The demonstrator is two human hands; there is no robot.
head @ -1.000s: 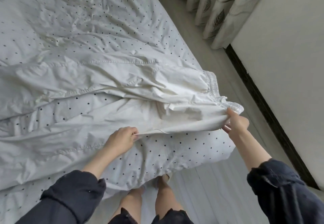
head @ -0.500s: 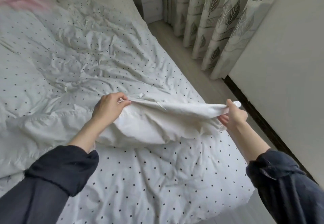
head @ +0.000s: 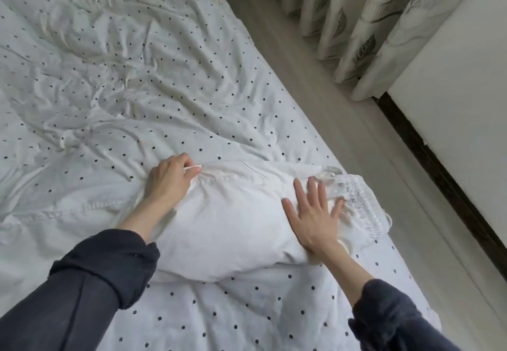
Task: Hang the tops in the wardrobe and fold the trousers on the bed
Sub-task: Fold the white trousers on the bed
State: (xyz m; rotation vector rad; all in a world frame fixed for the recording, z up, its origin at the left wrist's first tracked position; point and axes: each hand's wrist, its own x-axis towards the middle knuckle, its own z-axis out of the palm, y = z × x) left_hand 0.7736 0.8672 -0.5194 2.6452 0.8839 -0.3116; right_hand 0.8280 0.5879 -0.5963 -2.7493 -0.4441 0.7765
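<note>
White trousers (head: 233, 224) lie folded over on the bed (head: 137, 89), whose white cover has black dots. Their elastic waistband (head: 365, 205) points toward the bed's right edge. My left hand (head: 170, 180) pinches the fabric's far edge near the fold's left end. Flat on the cloth beside the waistband, my right hand (head: 315, 213) presses down with its fingers spread. A long part of the trousers runs off to the left under my left forearm.
A pale floor strip (head: 315, 81) runs along the bed's right side. Leaf-patterned curtains (head: 356, 21) hang at the top right. A white wall with a dark skirting (head: 439, 175) bounds the floor on the right.
Both hands carried the lifted edge of the trousers over and laid it down on the bed. My right hand let go of the waistband corner and now lies flat on the cloth.
</note>
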